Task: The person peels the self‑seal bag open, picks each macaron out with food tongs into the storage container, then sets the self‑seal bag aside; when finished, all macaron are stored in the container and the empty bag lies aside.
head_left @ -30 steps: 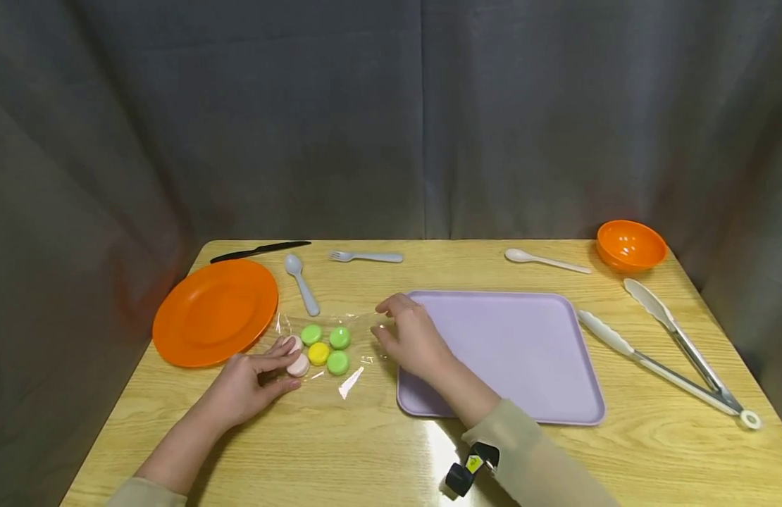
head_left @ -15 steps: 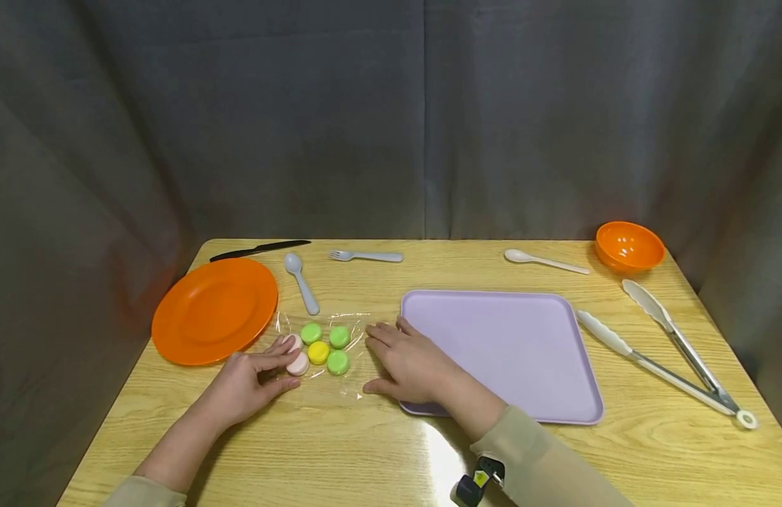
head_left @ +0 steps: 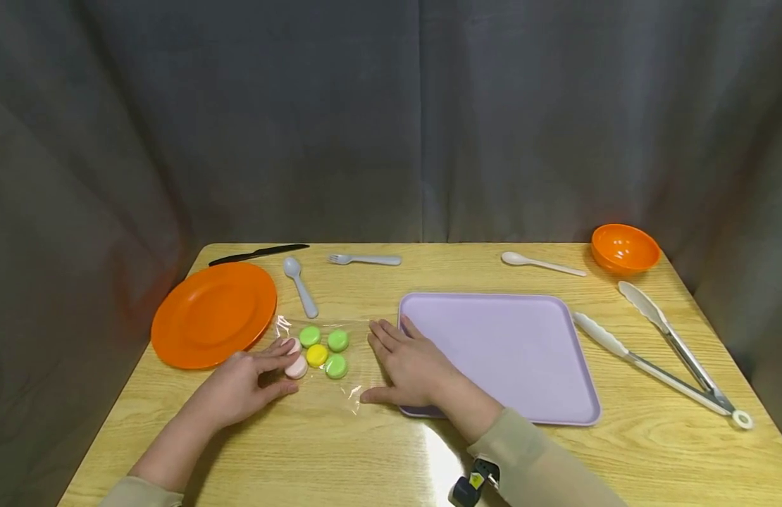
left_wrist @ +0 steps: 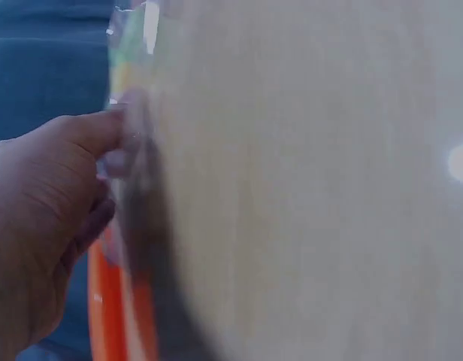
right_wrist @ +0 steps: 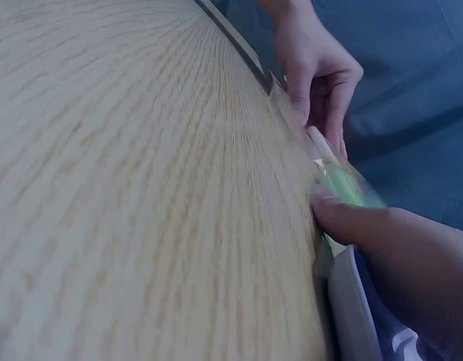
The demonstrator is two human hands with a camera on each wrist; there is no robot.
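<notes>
A clear plastic bag (head_left: 359,366) lies flat on the table, holding several round macaron-shaped pieces: green (head_left: 337,366), yellow (head_left: 317,355) and pale pink (head_left: 296,367). At its left end, my left hand (head_left: 241,386) grips the bag around the pink pieces, fingers over the far one and thumb at the near edge. My right hand (head_left: 413,366) rests with spread fingers on the bag's right end, its wrist over the lilac tray (head_left: 511,352). The right wrist view shows the right thumb (right_wrist: 359,218) beside the bag's edge. Blur softens the bag in the left wrist view.
An orange plate (head_left: 213,313) sits at the left, with a black knife (head_left: 258,254), grey spoon (head_left: 301,287) and grey fork (head_left: 365,260) behind. A pale spoon (head_left: 543,264), an orange bowl (head_left: 625,250) and spread tongs (head_left: 670,380) are to the right.
My right hand has turned and come down from the bag's far right corner, spreading its fingers over that end. The left hand stays at the pink pieces.
</notes>
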